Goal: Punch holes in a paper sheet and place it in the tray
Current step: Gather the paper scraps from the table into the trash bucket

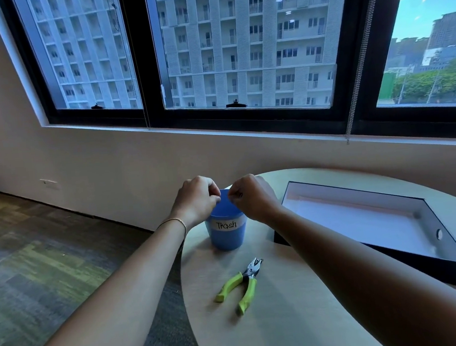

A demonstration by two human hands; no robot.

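A blue cup labelled "Trash" (227,232) stands near the table's left edge. My left hand (196,199) and my right hand (252,197) hover just above its rim, fingertips pinched together; whatever they pinch is too small to make out. A hole punch plier with green handles (242,283) lies on the table in front of the cup, untouched. To the right sits the black tray (450,266) with a white sheet (363,221) lying flat inside it.
The round light wooden table (289,319) ends close to the cup on the left, with carpeted floor below. A wall and a large window stand behind the table.
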